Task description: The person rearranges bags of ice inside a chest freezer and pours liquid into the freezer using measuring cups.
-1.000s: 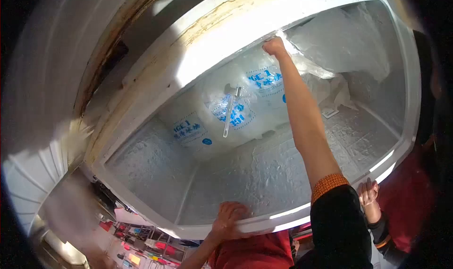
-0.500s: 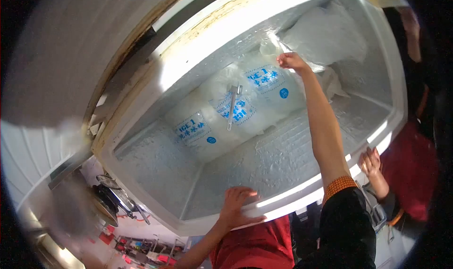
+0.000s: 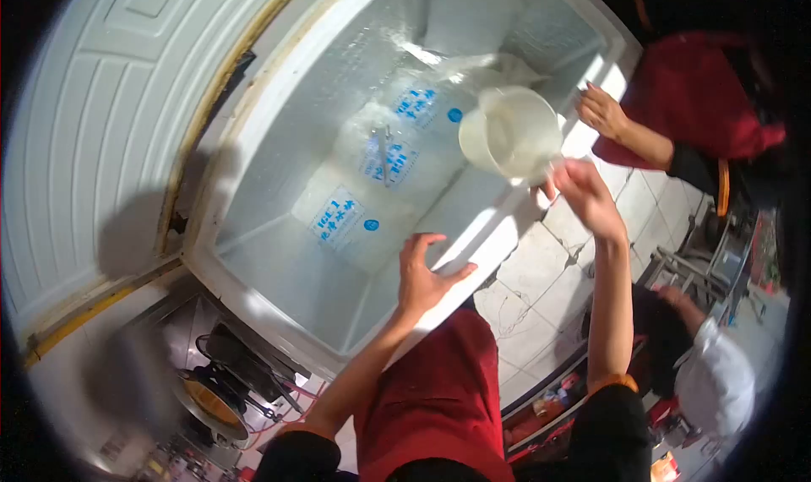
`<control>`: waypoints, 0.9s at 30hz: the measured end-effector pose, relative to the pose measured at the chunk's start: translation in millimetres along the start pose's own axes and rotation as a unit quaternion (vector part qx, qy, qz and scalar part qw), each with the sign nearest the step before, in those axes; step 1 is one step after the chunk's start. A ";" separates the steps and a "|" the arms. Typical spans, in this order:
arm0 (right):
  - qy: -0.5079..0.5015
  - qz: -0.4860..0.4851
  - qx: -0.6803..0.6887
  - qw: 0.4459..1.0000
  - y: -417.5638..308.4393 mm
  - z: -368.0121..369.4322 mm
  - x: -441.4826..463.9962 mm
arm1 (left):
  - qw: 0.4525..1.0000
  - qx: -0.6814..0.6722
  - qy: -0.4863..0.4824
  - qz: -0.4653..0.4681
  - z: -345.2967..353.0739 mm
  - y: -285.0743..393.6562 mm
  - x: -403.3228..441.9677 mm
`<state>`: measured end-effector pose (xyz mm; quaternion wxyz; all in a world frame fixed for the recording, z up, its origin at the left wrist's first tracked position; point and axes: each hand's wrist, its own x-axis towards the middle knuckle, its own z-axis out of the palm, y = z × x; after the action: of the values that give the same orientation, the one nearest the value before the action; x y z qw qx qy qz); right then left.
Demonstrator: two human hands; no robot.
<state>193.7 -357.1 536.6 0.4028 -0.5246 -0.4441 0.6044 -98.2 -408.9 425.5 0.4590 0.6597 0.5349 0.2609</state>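
My right hand, blurred by motion, grips a whitish see-through plastic jug at its near right side. The jug is over the front edge of a white chest freezer, its mouth turned up towards me; what it holds, if anything, is unclear. My left hand rests at the freezer's front rim, thumb and fingers apart. Down inside lie clear bags of ice with blue print. A slim metal tool lies on the middle bag.
Another person's hand rests at the rim's right end, beside a red apron. A person in white is at lower right. A cloudy plastic bag fills the freezer's far end. Pans stand at lower left.
My right hand has lifted the jug from inside the freezer and brought it back to the front rim. My left hand stays at the rim. The view has turned rightwards.
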 end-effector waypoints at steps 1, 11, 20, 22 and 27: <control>0.008 0.011 0.032 0.999 0.4 1.4 -44.0 | 1.000 -0.007 -0.003 0.002 2.4 -4.3 -1.2; 0.262 0.206 0.161 0.929 210.3 88.8 -299.3 | 0.995 0.091 -0.049 0.014 8.0 -25.0 -10.5; 0.467 0.432 0.281 0.718 673.7 131.8 -295.1 | 0.969 0.240 -0.063 -0.012 -4.4 -29.5 -21.1; 0.415 0.494 0.284 0.710 733.7 131.5 -296.6 | 0.980 0.187 -0.022 -0.067 -8.5 -36.7 -26.7; 0.379 0.549 0.308 0.678 751.6 136.2 -298.6 | 0.988 0.149 -0.039 -0.033 -7.6 -39.9 -20.3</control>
<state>80.2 -868.5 -94.5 0.2714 -0.7047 0.3256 0.5690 -129.1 -425.4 396.6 0.3844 0.7127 0.5706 0.1371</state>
